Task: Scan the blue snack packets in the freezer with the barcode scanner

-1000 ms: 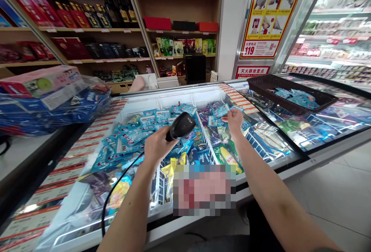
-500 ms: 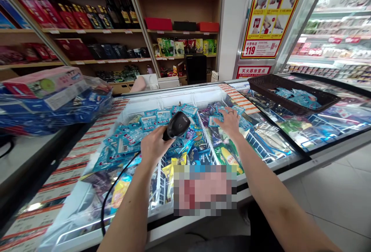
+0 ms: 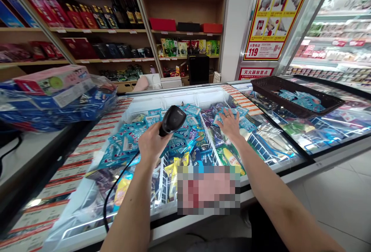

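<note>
My left hand is wrapped round the grip of a black barcode scanner, whose black cable trails down toward me. It hovers over a heap of light blue packets in the open chest freezer. My right hand lies flat with fingers spread on blue and purple packets in the compartment right of the white wire divider. It grips nothing.
A dark basket with more blue packets sits on the freezer's glass lid at right. Plastic-wrapped boxes are stacked on the left. Wooden shelves with boxed goods stand behind, a refrigerated display at far right.
My right hand let go of a blue packet it had pinched and spread flat on the pile. The scanner drifted slightly left and up.
</note>
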`<act>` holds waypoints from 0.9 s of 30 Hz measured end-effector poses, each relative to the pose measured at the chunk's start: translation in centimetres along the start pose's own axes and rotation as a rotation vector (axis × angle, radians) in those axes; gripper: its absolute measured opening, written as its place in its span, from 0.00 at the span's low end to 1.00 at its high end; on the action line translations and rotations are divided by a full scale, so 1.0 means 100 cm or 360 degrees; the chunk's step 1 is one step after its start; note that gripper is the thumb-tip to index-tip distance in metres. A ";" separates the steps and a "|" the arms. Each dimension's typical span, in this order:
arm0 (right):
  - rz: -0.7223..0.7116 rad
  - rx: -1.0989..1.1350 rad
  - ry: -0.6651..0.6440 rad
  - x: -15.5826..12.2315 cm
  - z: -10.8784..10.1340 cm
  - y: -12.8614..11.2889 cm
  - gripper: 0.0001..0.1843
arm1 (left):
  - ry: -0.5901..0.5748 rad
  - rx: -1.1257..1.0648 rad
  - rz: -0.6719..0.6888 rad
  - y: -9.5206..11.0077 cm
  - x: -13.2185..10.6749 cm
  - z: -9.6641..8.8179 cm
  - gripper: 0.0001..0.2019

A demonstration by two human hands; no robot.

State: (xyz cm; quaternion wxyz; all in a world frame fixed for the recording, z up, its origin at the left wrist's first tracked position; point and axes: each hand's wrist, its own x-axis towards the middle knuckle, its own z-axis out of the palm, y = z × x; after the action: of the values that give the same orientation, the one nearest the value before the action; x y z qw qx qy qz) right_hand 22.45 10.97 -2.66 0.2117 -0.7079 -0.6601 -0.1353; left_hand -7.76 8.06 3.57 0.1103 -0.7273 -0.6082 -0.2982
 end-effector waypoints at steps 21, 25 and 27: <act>-0.0624 0.0154 -0.0380 0.044 0.020 -0.058 0.21 | -0.0011 -0.0099 -0.0080 -0.007 -0.001 -0.005 0.14; -0.0476 0.0160 -0.0368 0.034 0.010 -0.047 0.22 | -0.0016 -0.0083 -0.0077 -0.007 0.000 -0.004 0.14; -0.0397 0.0158 -0.0356 0.030 0.007 -0.042 0.22 | -0.0009 -0.0079 -0.0067 -0.006 0.000 -0.004 0.14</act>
State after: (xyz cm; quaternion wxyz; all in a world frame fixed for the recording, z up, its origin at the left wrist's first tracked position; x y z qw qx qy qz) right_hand 18.46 14.07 -1.35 0.1533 -0.6198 -0.7681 -0.0481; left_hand -8.47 7.96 3.72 0.0841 -0.7177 -0.6160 -0.3135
